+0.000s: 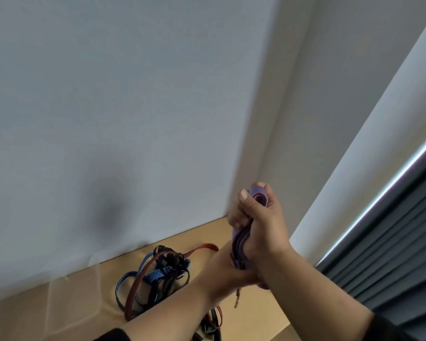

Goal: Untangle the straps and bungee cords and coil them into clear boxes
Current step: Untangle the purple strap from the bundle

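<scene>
- The step in hand looks like coiling: one flat purple strap (241, 244), folded into a bundle of loops, is held up in the lower right middle of the frame.
- The right hand (263, 225) has its fingers and thumb curled round the top of the bundle, with a loop end sticking out above the fist.
- The left hand (234, 274) sits just under it and touches it. It seems to grip the bottom of the same bundle, but the right wrist hides most of its fingers, so I am not fully sure.
- A small dark end (237, 300) hangs down below the hands.
- The rest of the job waits on the light wooden table (84, 303) at the bottom of the frame: a tangled pile of blue, black and red-brown straps and cords (155, 279), well below the hands and to their left.
- More dark cords (212, 323) lie at the bottom edge, partly hidden by the left arm.
- No clear box shows anywhere in this view.
- Next, I think, the loose end needs tucking in so the coil stays tight.
- Then the hands must keep hold, find a clear box, and lay the coil inside without letting the loops spring open.
</scene>
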The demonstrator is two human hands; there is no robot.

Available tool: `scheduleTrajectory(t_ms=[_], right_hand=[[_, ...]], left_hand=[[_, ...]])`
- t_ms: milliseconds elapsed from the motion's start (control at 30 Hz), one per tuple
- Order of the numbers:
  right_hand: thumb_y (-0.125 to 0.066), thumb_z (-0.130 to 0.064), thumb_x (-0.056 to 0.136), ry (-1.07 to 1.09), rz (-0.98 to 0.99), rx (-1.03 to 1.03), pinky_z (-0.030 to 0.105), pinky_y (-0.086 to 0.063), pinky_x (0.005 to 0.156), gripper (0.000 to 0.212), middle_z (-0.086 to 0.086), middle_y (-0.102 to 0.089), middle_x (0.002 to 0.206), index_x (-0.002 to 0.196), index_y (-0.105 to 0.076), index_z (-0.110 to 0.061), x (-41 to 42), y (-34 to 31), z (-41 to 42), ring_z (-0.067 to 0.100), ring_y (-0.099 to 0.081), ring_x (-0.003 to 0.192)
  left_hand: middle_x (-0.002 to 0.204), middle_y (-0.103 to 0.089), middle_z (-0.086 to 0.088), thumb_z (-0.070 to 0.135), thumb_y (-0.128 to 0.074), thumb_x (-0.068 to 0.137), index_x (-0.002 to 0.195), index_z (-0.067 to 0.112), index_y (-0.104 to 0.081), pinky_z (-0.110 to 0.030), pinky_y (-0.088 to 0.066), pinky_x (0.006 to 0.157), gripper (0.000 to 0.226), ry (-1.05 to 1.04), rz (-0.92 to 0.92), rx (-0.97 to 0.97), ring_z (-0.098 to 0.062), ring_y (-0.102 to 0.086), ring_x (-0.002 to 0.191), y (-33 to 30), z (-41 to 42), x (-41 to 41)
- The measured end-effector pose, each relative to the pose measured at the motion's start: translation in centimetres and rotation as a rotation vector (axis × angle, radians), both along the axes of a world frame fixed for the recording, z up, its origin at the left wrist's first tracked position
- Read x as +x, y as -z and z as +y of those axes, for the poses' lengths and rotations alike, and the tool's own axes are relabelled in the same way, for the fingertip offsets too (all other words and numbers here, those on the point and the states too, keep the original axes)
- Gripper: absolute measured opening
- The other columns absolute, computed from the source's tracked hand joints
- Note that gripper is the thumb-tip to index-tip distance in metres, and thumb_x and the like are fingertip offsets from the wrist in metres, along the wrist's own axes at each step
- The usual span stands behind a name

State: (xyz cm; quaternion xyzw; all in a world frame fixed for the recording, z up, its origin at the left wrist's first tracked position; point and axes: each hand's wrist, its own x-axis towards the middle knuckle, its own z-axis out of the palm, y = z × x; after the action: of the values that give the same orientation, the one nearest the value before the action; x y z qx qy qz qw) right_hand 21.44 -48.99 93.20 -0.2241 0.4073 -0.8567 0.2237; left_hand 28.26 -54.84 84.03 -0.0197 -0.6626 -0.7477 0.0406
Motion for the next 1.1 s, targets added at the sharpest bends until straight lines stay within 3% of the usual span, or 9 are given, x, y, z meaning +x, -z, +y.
scheduleTrajectory(t_ms=[100,200,300,433,533,633,733,900,1100], right_hand=[[-0.079,-0.014,0.069,0.009,-0.105,-0.074,0.024,-0.029,0.045,0.037,-0.005,-0.033,0.058,0.088,-0.049,-0.024,-1.6,0.0,1.0,0.012,-0.026,0.043],[-0.076,-0.012,0.07,-0.007,-0.124,-0.08,0.024,-0.029,0.045,0.032,-0.005,-0.034,0.057,0.09,-0.054,-0.023,-3.5,0.3,2.3,0.011,-0.026,0.042],[-0.069,-0.003,0.07,0.006,-0.076,-0.007,0.026,-0.029,0.048,0.028,-0.003,-0.034,0.057,0.086,-0.055,-0.022,-5.7,0.7,3.6,0.013,-0.026,0.043],[-0.054,0.002,0.068,0.106,0.1,0.357,0.034,-0.039,0.058,0.028,0.004,-0.048,0.058,0.082,-0.056,-0.022,-8.9,1.6,7.1,0.02,-0.045,0.051],[-0.061,-0.013,0.085,0.189,0.309,0.843,0.019,-0.049,0.064,0.018,-0.009,-0.073,0.076,0.088,-0.06,-0.03,-11.3,3.8,10.4,0.009,-0.066,0.07],[-0.066,-0.028,0.092,0.202,0.436,1.263,0.017,-0.047,0.059,0.009,-0.014,-0.07,0.08,0.088,-0.063,-0.036,-12.5,7.6,13.0,0.006,-0.066,0.07],[-0.067,-0.024,0.093,0.152,0.369,1.295,0.015,-0.048,0.048,0.016,-0.01,-0.069,0.075,0.081,-0.065,-0.035,-12.2,12.1,14.4,0.005,-0.066,0.056],[-0.069,-0.028,0.091,-0.015,0.466,1.434,0.017,-0.05,0.058,0.017,-0.016,-0.059,0.088,0.08,-0.059,-0.036,-12.2,17.8,14.2,0.004,-0.062,0.068],[-0.058,-0.029,0.099,-0.139,0.419,1.552,0.02,-0.051,0.069,0.008,-0.014,-0.056,0.096,0.097,-0.056,-0.036,-14.0,22.2,12.7,0.005,-0.061,0.077]], left_hand=[[0.116,-0.07,-0.012,-0.008,-0.077,0.079,0.134,0.016,-0.054,-0.032,-0.054,0.086,0.064,0.027,0.008,0.167,-0.022,-0.066,0.11,0.0,1.5,-1.5],[0.098,-0.071,-0.015,-0.003,-0.079,0.076,0.118,0.001,-0.06,-0.038,-0.054,0.081,0.046,0.111,-0.072,0.135,-0.026,-0.067,0.092,0.1,2.0,-2.8],[0.072,-0.062,0.001,0.009,-0.079,0.07,0.089,0.014,-0.061,-0.033,-0.049,0.065,0.027,0.067,-0.186,-0.076,-0.017,-0.059,0.068,0.7,2.9,-4.5],[0.064,-0.057,0.014,0.028,-0.06,0.065,0.087,0.036,-0.046,-0.02,-0.044,0.048,0.027,-0.049,-0.318,-0.573,-0.009,-0.055,0.055,2.5,0.4,-7.1],[0.07,-0.058,0.01,0.029,-0.055,0.072,0.085,0.032,-0.043,-0.024,-0.041,0.052,0.018,-0.038,-0.313,-0.942,-0.013,-0.057,0.065,3.9,-3.7,-9.6],[0.075,-0.049,0.013,0.028,-0.058,0.077,0.08,0.032,-0.04,-0.028,-0.033,0.056,0.019,0.084,-0.253,-1.29,-0.017,-0.054,0.077,4.9,-6.9,-13.2],[0.092,-0.055,0.008,0.027,-0.057,0.081,0.091,0.03,-0.047,-0.032,-0.038,0.067,0.015,0.214,-0.174,-1.578,-0.02,-0.055,0.092,6.1,-8.6,-16.9],[0.104,-0.058,0.003,0.023,-0.056,0.083,0.101,0.026,-0.055,-0.035,-0.036,0.073,0.018,0.353,-0.134,-1.83,-0.022,-0.052,0.104,9.6,-8.2,-21.5],[0.111,-0.056,0.004,0.018,-0.056,0.089,0.109,0.027,-0.058,-0.038,-0.031,0.077,0.022,0.439,-0.234,-1.933,-0.022,-0.05,0.115,14.1,-7.8,-24.9]])
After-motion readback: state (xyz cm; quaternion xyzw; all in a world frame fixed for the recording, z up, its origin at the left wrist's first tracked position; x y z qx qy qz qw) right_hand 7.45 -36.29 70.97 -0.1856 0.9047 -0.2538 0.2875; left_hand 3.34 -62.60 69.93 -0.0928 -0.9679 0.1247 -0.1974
